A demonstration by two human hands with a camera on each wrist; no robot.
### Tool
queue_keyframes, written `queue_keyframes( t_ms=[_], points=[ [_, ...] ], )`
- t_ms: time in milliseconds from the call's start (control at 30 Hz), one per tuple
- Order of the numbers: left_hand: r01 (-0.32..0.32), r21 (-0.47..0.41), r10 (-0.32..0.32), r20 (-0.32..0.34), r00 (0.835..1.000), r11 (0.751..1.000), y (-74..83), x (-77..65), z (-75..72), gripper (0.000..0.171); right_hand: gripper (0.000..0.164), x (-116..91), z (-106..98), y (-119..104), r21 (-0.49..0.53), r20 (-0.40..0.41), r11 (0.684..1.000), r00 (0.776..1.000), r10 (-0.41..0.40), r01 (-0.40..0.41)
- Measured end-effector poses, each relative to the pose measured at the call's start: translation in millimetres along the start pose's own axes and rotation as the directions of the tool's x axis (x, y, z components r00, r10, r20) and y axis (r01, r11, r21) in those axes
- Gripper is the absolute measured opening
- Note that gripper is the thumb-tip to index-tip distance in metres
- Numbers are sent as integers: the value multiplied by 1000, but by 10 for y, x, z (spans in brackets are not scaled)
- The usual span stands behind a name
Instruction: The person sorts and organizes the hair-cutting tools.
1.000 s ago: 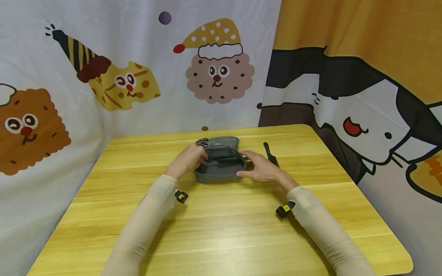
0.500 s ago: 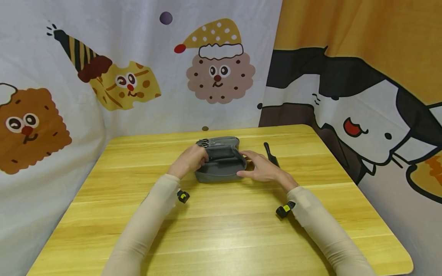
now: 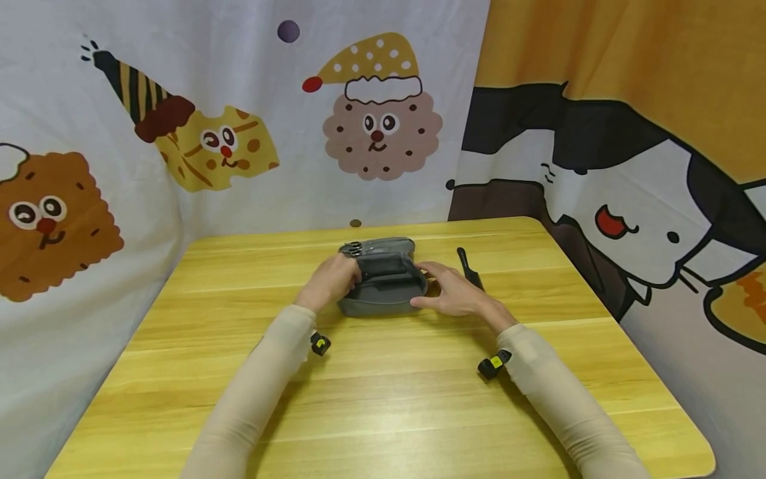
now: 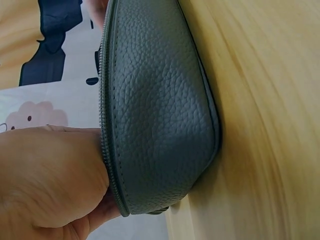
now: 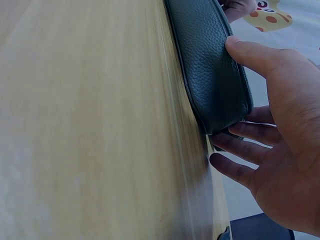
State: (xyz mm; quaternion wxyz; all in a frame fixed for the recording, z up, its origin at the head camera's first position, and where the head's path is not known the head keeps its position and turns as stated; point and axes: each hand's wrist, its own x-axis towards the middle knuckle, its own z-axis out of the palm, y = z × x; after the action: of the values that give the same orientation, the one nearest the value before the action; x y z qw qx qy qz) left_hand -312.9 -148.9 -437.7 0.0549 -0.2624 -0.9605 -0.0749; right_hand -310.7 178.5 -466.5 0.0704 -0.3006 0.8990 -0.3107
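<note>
A grey pebbled-leather zip case (image 3: 383,305) stands unzipped on the table, its lid (image 3: 389,245) folded back. Several small dark metal loops (image 3: 352,249) sit at the lid's left end. My left hand (image 3: 331,279) is bent over the case's left end, its fingers reaching inside the rim; I cannot tell what they hold. The left wrist view shows this hand (image 4: 50,175) right at the zip edge (image 4: 105,125). My right hand (image 3: 451,291) holds the right end, thumb on the front rim and fingers around the side, as the right wrist view shows on the leather (image 5: 205,60).
A black cleaver-shaped tool (image 3: 470,267) with a slim handle lies just beyond my right hand, partly hidden by it. The wooden table (image 3: 383,399) reaches to a cartoon-printed cloth (image 3: 239,206) at the back and sides. A small black camera sits at each wrist.
My left wrist and forearm have shifted slightly to the right while the fingers stay at the case's left end. The right hand and the case hold their place.
</note>
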Motion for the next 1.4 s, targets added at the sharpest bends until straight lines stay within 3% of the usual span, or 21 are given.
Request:
queue_keyframes(
  t_ms=[333,367,567,600,933,1133,1400],
  points=[
    [9,4,-9,8,1000,1000,24,37,18,25,96,-7,-9,-13,-13,2,1000,1000,2,-2],
    [-7,-8,7,-9,1000,1000,-72,79,134,26,96,-5,-8,-11,-14,2,1000,1000,3,-3],
    [7,5,-7,-15,1000,1000,-54,83,150,25,96,-3,-15,-20,-17,0,1000,1000,2,-2],
    [26,17,-26,-1,1000,1000,47,43,40,23,96,-5,-17,-23,-16,0,1000,1000,1,-1],
    [38,25,-38,16,999,999,48,0,31,23,96,-5,-4,1,-7,1,1000,1000,0,0],
    [19,-51,-19,11,1000,999,41,-77,26,9,97,-11,-3,11,-6,-3,1000,1000,0,-1],
    [-113,-239,93,-93,991,964,-27,-224,-16,30,96,8,-1,-1,-10,-1,1000,1000,0,0]
  ],
)
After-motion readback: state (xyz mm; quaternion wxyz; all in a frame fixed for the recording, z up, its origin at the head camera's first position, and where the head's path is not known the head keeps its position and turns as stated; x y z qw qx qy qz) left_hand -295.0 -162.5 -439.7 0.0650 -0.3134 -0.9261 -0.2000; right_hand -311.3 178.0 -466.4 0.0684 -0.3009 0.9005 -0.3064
